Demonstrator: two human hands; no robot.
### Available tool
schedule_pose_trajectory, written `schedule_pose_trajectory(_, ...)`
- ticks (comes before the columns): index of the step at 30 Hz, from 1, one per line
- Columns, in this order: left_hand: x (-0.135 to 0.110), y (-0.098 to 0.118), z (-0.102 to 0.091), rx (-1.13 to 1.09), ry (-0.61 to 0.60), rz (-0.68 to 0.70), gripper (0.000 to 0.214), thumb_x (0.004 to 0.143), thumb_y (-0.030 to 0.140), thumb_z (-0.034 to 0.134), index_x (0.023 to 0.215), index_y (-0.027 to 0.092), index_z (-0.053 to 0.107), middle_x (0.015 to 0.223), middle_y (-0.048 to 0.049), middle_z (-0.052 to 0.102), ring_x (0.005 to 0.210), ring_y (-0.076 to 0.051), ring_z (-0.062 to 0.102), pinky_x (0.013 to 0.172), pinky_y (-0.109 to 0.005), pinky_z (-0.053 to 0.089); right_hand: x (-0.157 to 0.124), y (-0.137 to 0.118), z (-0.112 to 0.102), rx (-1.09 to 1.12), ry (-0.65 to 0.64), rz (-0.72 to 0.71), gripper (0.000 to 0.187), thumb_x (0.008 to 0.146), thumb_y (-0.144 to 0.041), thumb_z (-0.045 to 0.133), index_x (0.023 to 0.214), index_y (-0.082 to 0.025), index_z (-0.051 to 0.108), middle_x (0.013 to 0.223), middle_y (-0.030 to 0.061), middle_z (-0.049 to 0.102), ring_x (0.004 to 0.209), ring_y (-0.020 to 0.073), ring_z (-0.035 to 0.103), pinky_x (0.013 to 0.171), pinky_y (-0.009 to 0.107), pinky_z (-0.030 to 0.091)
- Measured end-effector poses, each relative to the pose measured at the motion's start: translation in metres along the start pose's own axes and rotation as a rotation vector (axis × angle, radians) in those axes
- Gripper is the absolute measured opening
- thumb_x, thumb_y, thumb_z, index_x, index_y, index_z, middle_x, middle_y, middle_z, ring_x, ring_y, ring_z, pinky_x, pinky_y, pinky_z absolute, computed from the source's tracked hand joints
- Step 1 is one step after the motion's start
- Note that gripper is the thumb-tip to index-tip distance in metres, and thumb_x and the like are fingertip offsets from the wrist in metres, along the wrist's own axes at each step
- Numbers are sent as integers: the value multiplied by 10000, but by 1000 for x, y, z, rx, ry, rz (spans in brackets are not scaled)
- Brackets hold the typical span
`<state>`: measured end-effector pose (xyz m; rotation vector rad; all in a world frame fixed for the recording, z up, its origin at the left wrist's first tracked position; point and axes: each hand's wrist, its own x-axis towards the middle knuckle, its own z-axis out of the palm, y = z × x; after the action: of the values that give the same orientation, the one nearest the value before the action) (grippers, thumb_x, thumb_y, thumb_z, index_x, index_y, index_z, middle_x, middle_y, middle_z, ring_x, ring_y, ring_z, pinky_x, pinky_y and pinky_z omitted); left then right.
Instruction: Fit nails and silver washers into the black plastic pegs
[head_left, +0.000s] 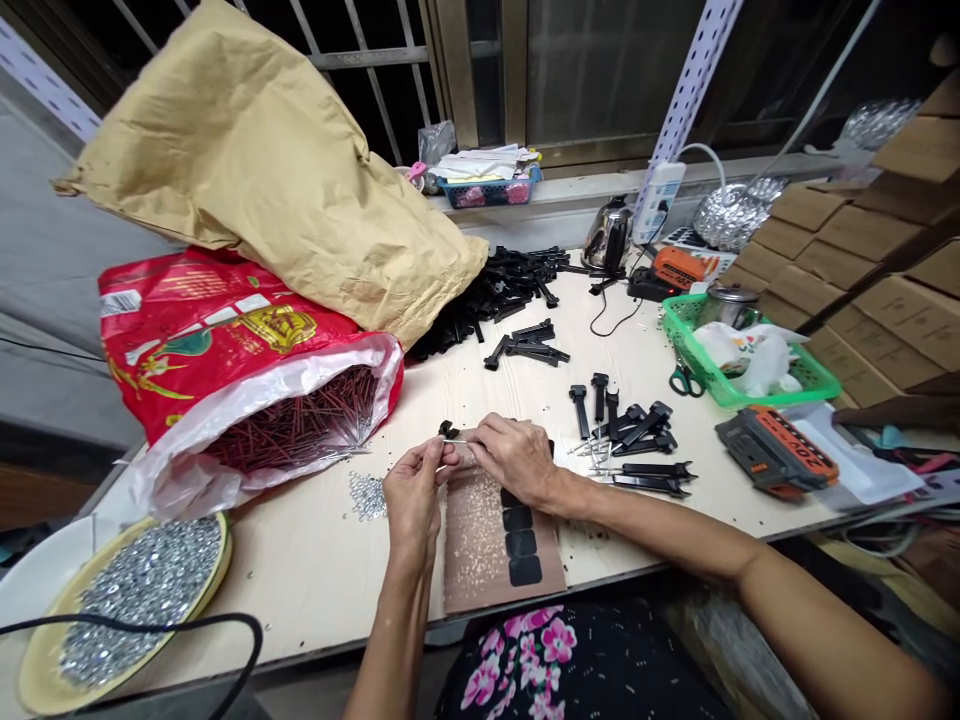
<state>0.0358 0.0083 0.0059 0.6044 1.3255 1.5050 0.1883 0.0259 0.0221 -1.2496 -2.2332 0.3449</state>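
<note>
My left hand (414, 492) and my right hand (517, 460) meet over a brown board (472, 540). Between their fingertips lies a thin silver metal rod (454, 441), pinched at its left end by my left hand and at its right end by my right. A small black part (448, 428) shows just behind the rod; whether it is attached cannot be made out. Square black pads (523, 543) line the board's right side. Left of my left hand is a small pile of shiny metal pieces (367, 497). Black plastic parts with metal rods (634, 430) lie right of my right hand.
A red bag (217, 330) of thin reddish rods lies open at left, under a large paper sack (255, 170). A yellow bowl (217, 570) holds small metal pieces. Scissors (685, 380), a green basket (814, 385), a battery pack (776, 450) and stacked cardboard boxes (885, 310) stand right.
</note>
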Motion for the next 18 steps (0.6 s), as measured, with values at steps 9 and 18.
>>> schedule_pose_trajectory(9, 0, -3, 5, 23, -22, -46, 362, 535, 320, 830, 777, 93, 687, 676, -41, 685, 574, -98, 617, 588, -206, 512, -1, 11, -6, -18, 8, -19, 188, 936, -268, 467, 959, -204, 642, 937, 17, 632, 795, 133, 564, 630, 243, 328)
schedule_pose_trajectory(18, 2, -8, 11, -34, -19, -74, 386, 510, 304, 846, 781, 87, 677, 666, -33, 689, 566, -79, 621, 586, -172, 524, -7, 15, -5, -65, -14, 18, 190, 950, -296, 446, 945, -183, 599, 897, 3, 605, 700, 103, 544, 558, 235, 296)
